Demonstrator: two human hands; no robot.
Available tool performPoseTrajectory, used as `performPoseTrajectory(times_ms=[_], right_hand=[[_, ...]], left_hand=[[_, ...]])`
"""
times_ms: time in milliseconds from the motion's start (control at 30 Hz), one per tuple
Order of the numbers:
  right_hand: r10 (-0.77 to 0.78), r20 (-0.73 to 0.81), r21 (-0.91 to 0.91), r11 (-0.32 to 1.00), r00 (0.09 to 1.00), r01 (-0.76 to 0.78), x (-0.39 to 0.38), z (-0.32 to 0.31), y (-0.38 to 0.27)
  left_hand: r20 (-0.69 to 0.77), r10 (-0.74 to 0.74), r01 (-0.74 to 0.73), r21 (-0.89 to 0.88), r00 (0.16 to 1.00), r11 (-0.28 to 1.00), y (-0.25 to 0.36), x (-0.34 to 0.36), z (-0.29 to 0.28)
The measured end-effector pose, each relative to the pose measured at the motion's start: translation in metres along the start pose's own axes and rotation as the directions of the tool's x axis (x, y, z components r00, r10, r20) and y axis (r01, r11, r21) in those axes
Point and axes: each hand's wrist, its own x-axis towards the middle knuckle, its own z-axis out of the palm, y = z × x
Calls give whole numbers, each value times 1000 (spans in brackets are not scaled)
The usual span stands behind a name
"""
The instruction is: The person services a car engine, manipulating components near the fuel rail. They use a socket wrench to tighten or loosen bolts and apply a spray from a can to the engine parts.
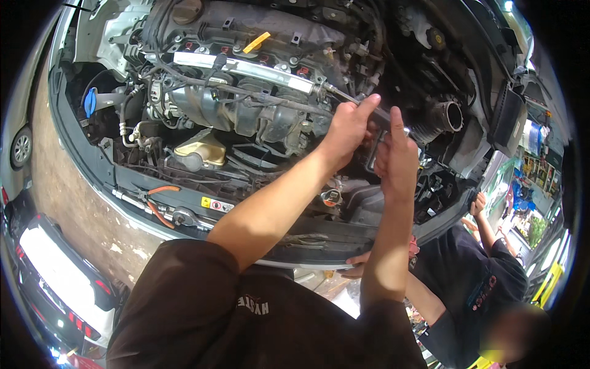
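Observation:
Over the right part of an open engine bay, my left hand [351,134] is closed around a thin metal rod [343,93], thumb pointing up and right. The rod runs to the right end of a silver rail [246,71] lying across the engine. Close beside it, my right hand [396,157] is curled with its thumb raised along the same tool. A bent metal bar [372,155] shows between the two hands. My fingers hide most of the tool's handle, so its exact kind is unclear.
Orange-handled pliers [161,206] and a ratchet [184,218] rest on the front panel. A yellow pull handle [256,42] stands behind the rail. Right of my hands is an open ribbed hose [453,117]. A co-worker's hand [478,204] touches the car's edge at the right.

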Motion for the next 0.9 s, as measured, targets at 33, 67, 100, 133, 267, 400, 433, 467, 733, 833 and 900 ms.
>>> performPoseTrajectory(times_ms=[33, 67, 100, 133, 267, 400, 433, 467, 733, 833, 900], right_hand=[[-2, -11, -2, 1000, 1000, 2, 3, -2, 6], [-191, -72, -151, 972, 979, 179, 9, -4, 17], [-382, -81, -292, 892, 921, 344, 18, 0, 23], [-381, -77, -289, 893, 921, 345, 25, -6, 20], [-756, 635, -554, -300, 161, 777, 57, -46, -9], [-802, 530, -544, -74, 274, 836, 64, -44, 5], [-818, 457, -568, 36, 351, 822, 63, -40, 11], [-818, 455, -570, 36, 351, 821, 64, -34, 14], [-950, 180, -657, 75, 253, 750, 66, -14, 20], [-950, 186, -682, 59, 251, 729, 64, -12, 21], [-955, 141, -696, 93, 263, 712, 64, -14, 24]], left_hand=[[-8, 1, -1, 9, 1000, 1000, 2, -2, 1], [-17, 4, -4, 17, 1000, 1000, 3, -3, 3], [-23, 20, -19, 24, 1000, 1000, 6, -2, -1], [-21, 7, -6, 36, 1000, 999, 4, -3, -1], [6, 17, -17, 36, 1000, 999, -4, 0, -5], [-29, -2, 0, -44, 1000, 999, -2, 1, -4], [-27, -2, 1, -44, 1000, 999, -2, 1, -3], [-33, 3, -5, -44, 999, 999, -3, 1, -2], [-138, 46, -40, 42, 989, 998, -10, 3, 10], [-155, 82, -70, 78, 984, 994, -13, 13, 11], [-182, 56, -56, 3, 982, 998, -15, 15, 15]])
